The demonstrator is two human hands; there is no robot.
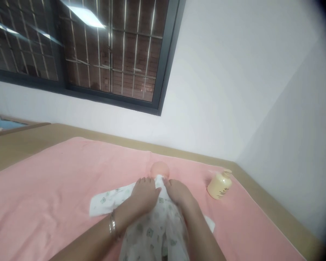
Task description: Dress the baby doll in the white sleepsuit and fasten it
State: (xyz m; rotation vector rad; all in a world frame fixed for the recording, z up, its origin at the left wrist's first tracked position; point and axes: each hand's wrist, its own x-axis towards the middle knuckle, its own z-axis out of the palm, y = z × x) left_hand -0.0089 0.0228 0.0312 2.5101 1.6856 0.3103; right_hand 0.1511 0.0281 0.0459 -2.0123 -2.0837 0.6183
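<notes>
A white baby garment [152, 232] with small green and grey prints lies in front of me, its long sleeve [108, 201] stretched out to the left. Just above its collar shows a smooth, round, pinkish head [159, 169], like a baby doll's; the body is hidden by cloth. My left hand [146, 194] grips the fabric at the left shoulder, close to the neck. At the right side of the collar, my right hand [176, 190] holds the cloth with its fingers closed. Part of the right sleeve [210, 223] sticks out from behind my right forearm.
A pink cloth [57, 192] covers most of the wooden surface [24, 145]. To the right stands a cream pump bottle [219, 185], slightly tilted in view. Behind are a white wall [212, 90] and a dark-framed window [111, 50] with bars. Something blue [5, 124] shows at the far left.
</notes>
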